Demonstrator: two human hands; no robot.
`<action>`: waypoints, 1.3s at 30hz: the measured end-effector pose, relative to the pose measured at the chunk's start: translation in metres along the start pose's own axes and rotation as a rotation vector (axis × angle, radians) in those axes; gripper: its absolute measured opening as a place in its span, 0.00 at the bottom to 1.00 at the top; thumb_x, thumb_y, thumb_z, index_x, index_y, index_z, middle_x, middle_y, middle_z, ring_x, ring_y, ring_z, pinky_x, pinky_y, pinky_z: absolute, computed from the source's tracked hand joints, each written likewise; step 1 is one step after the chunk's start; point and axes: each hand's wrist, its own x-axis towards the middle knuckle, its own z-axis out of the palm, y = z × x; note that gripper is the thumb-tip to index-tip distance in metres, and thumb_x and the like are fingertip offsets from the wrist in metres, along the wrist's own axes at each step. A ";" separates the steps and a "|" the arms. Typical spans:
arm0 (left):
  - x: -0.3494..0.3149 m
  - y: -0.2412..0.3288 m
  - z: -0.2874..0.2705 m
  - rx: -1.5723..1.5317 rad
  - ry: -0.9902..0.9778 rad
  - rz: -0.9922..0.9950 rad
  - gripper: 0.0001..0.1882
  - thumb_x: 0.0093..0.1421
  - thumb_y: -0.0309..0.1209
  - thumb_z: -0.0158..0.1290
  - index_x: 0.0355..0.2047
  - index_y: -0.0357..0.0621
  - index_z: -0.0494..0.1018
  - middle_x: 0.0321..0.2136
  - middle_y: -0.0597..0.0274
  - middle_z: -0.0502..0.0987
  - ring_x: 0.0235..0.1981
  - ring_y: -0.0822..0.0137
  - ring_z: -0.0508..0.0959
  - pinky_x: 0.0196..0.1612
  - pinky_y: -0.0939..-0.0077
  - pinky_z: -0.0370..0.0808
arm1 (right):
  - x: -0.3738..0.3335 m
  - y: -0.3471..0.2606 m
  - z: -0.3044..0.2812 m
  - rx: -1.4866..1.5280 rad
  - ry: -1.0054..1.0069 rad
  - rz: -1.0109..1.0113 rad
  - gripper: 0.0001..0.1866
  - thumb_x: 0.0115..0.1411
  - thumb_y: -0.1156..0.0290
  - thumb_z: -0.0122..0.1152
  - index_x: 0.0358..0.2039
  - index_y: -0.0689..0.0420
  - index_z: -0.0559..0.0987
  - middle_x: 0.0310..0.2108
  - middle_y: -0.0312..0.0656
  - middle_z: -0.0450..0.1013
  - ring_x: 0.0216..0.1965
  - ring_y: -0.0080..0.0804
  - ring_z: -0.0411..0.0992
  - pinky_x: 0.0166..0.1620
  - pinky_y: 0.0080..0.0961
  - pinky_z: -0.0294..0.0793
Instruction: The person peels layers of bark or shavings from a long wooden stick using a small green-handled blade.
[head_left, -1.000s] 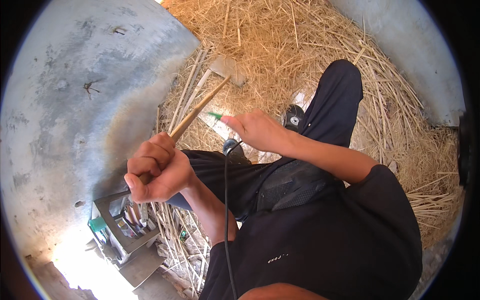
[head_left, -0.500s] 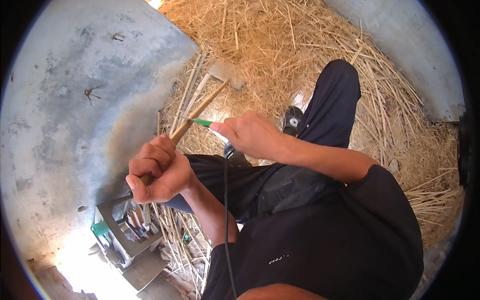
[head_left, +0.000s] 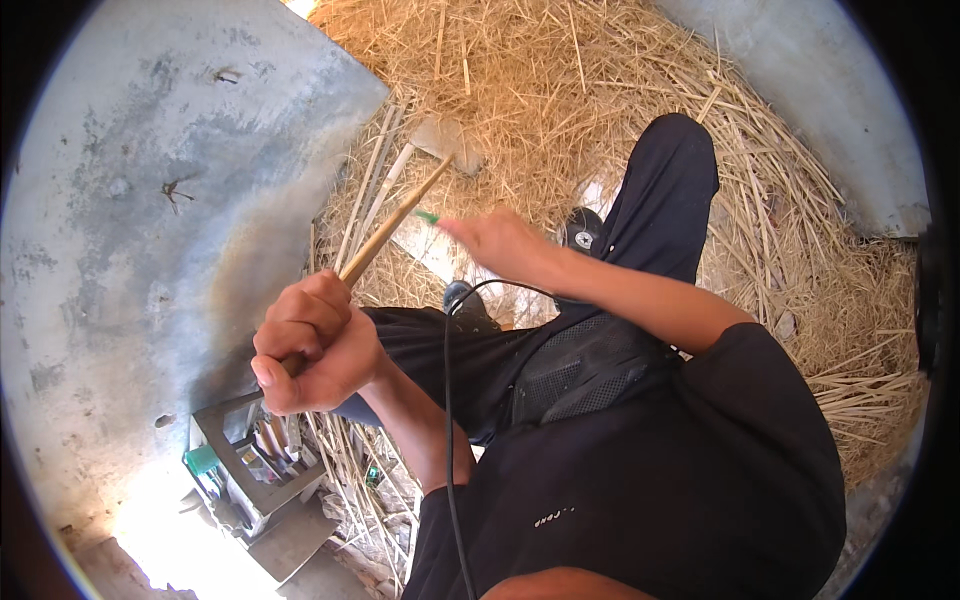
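My left hand (head_left: 318, 340) is closed in a fist around a tapered wooden stick (head_left: 382, 235), whose pointed end slants up and away to the right. The stick's butt shows below the curled fingers. Near the stick's upper part, my right hand (head_left: 505, 245) is closed on a slim tool with a green end (head_left: 427, 216). Most of that tool is hidden by the fingers and blurred, so its kind is unclear. The green end lies just right of the stick; whether they touch I cannot tell.
A black cable (head_left: 449, 400) loops below my right forearm. Straw-like shavings and thin strips (head_left: 540, 110) cover the floor beyond my crossed legs. A grey board (head_left: 130, 230) stands at left, above an open box (head_left: 262, 470) of tools. A shoe (head_left: 583, 232) shows beside my knee.
My right hand has slid up along the stick toward its point, carrying the green-ended tool. The cable now loops toward my right forearm. My left hand holds almost the same place.
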 end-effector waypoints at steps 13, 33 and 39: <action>0.003 0.004 -0.010 -0.035 -0.006 -0.014 0.24 0.58 0.42 0.36 0.09 0.46 0.50 0.04 0.66 0.49 0.06 0.75 0.45 0.11 0.77 0.42 | 0.009 0.025 0.008 0.057 -0.065 0.116 0.31 0.67 0.51 0.35 0.21 0.65 0.71 0.11 0.54 0.63 0.13 0.48 0.63 0.24 0.43 0.64; -0.002 0.005 -0.007 0.165 0.157 0.132 0.23 0.58 0.40 0.33 0.08 0.47 0.50 0.05 0.64 0.53 0.07 0.72 0.51 0.14 0.76 0.49 | -0.027 -0.055 -0.004 0.042 0.010 -0.049 0.27 0.65 0.54 0.42 0.19 0.64 0.73 0.13 0.57 0.66 0.18 0.57 0.68 0.24 0.44 0.67; -0.004 0.004 -0.005 0.099 0.096 0.112 0.23 0.57 0.39 0.34 0.07 0.45 0.51 0.04 0.62 0.54 0.07 0.72 0.51 0.13 0.76 0.48 | -0.017 -0.039 -0.012 -0.017 0.026 -0.119 0.26 0.66 0.57 0.42 0.20 0.65 0.73 0.14 0.57 0.65 0.17 0.56 0.66 0.22 0.42 0.64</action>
